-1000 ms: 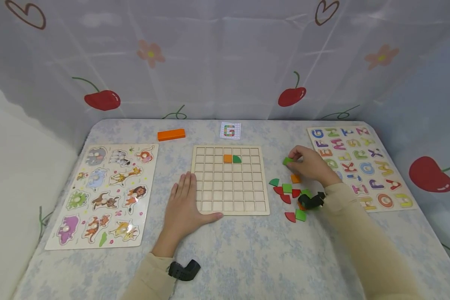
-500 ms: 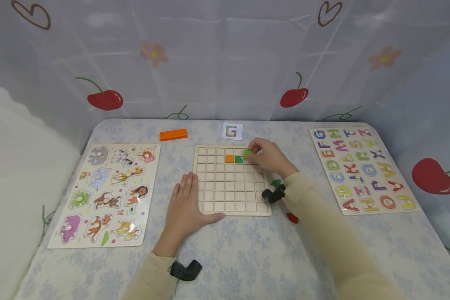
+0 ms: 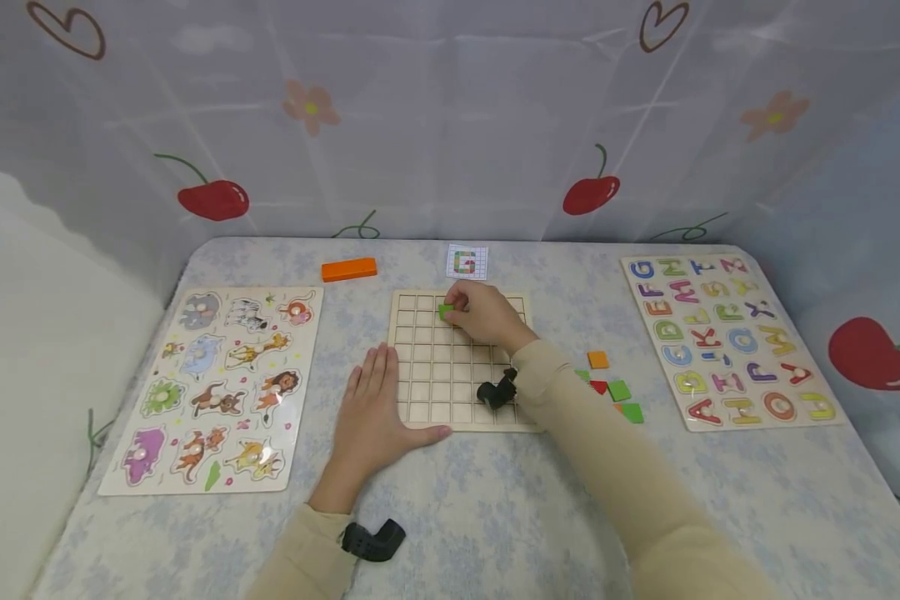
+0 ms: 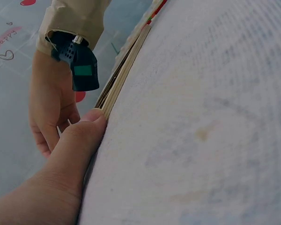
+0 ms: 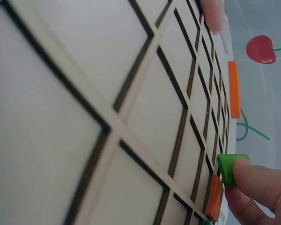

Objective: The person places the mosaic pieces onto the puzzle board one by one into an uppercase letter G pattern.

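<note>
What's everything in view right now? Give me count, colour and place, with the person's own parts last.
Table: 1, blue-and-white cloth, below
Backdrop: 1, pale grey with printed cherries, behind
Board: 1, pale wood, centre
Placed tiles: 2, orange and green (only a sliver shows), on board
Held tile: 1, green, over board's back rows
Loose tiles: at least 6, green, orange, red, right of board, some partly hidden
Card: 1, white with coloured G, behind board
Block: 1, orange, left of card
Animal puzzle: 1, multicoloured, left
Letter puzzle: 1, multicoloured, right
Wrist cameras: 2, black, on wrists
Sleeves: 2, beige, both arms
Left hand: 1, bare, at board's front-left corner
Right hand: 1, bare, pinching held tile
</note>
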`<action>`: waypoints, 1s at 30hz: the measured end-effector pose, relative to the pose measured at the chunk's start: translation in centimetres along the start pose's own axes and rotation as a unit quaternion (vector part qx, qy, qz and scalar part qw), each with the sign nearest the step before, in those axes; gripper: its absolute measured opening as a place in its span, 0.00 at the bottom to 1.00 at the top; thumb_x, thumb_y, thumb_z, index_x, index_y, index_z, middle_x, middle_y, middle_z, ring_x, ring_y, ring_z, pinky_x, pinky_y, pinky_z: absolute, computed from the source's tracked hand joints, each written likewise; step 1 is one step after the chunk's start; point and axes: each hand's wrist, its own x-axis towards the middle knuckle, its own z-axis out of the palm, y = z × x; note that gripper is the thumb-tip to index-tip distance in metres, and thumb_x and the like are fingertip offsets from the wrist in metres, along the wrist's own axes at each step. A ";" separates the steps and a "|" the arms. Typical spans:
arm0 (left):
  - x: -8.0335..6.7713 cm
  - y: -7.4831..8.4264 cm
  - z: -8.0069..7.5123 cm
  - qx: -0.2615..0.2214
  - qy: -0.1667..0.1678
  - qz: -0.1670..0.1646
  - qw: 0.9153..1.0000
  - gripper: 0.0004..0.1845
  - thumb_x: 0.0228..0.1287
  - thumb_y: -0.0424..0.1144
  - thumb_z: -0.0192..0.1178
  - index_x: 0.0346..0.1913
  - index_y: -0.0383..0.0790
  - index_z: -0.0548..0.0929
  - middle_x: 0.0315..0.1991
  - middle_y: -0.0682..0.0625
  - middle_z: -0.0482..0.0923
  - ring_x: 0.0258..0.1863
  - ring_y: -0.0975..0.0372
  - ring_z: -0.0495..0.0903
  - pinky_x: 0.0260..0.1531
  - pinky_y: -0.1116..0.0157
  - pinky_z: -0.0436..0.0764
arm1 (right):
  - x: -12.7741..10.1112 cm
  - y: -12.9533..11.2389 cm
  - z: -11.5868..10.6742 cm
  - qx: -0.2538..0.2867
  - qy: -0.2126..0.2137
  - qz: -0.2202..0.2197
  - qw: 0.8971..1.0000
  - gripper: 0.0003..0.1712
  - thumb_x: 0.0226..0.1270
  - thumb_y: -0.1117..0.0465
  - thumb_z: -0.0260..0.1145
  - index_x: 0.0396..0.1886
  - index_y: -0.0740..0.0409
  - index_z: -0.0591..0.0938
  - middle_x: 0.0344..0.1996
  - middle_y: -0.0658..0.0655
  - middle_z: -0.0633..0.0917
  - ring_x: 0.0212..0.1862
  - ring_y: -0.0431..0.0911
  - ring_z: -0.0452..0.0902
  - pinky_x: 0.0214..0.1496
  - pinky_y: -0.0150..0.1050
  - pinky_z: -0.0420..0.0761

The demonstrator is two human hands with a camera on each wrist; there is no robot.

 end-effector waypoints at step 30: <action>-0.1 0.1 -0.2 -0.006 0.002 0.000 1.000 0.77 0.36 0.87 0.55 0.80 0.36 0.42 0.81 0.42 0.38 0.81 0.52 0.39 0.79 0.50 0.46 | -0.4 -0.2 0.5 -0.114 0.004 -0.027 0.993 0.15 0.69 0.53 0.67 0.50 0.53 0.88 0.42 0.51 0.80 0.39 0.44 0.76 0.40 0.38 0.78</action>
